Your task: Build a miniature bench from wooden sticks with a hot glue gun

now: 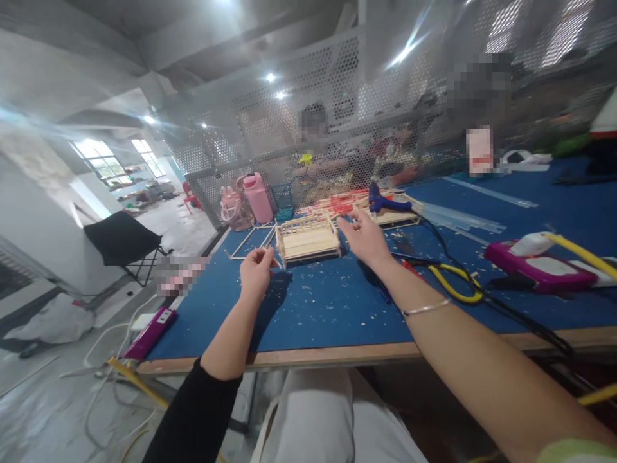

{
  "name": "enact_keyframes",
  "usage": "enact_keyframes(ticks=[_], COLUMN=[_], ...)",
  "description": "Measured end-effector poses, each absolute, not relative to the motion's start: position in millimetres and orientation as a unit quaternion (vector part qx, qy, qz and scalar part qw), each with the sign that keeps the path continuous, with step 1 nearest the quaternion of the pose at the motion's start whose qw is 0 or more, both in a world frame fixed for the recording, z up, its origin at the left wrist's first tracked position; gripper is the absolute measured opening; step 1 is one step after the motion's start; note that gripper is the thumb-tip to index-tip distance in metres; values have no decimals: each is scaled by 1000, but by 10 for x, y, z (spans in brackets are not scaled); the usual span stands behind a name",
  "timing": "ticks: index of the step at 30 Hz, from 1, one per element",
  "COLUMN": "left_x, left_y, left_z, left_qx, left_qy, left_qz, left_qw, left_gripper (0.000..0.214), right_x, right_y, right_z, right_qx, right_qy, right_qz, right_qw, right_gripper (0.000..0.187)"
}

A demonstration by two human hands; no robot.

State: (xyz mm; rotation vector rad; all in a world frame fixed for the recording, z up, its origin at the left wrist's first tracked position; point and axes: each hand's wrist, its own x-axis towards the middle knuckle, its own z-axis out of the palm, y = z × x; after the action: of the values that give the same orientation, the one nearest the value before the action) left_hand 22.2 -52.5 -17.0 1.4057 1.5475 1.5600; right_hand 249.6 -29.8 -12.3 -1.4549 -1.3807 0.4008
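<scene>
A small pale wooden model bench (pixel 308 239), made of thin sticks and slats, stands upright on the blue tabletop. My left hand (pixel 255 270) is at its left end, thumb and fingertips pinched together; a thin pale sliver shows by the fingertips, but what they hold is unclear. Beyond that hand lies an open frame of thin wooden sticks (pixel 248 241). Just right of the bench is my right hand (pixel 365 238), its fingers loosely bent and apart, with nothing visible in them. Past it, a blue hot glue gun (pixel 388 202) rests on another slatted wooden piece (pixel 398 220).
Red-and-pale sticks (pixel 332 204) are piled at the back. Clear glue sticks (pixel 463 215) lie to the right, near a purple power strip (pixel 540 267) and black cable. A pink bottle (pixel 259 198) stands back left. Behind a perforated metal screen (pixel 270 128) sits another person.
</scene>
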Motion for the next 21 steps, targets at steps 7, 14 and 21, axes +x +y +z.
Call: enact_keyframes(ticks=[7,14,21], left_x=[380,403,334], left_y=[-569,-606,-632], left_z=[-217,-308,-281], left_qx=[611,704,773], left_qy=[521,534,549], left_qz=[497,382,284], left_qw=[331,270,146], left_gripper=[37,20,6], right_x=[3338,3466,3221], right_y=[-945,-1170,-1075], right_z=[31,-194,110], right_qx=[-715,-712,-716], right_qy=[-671,-702,-697], right_qz=[23,25,19], right_qw=[193,-18,-38], right_gripper=[24,37,41])
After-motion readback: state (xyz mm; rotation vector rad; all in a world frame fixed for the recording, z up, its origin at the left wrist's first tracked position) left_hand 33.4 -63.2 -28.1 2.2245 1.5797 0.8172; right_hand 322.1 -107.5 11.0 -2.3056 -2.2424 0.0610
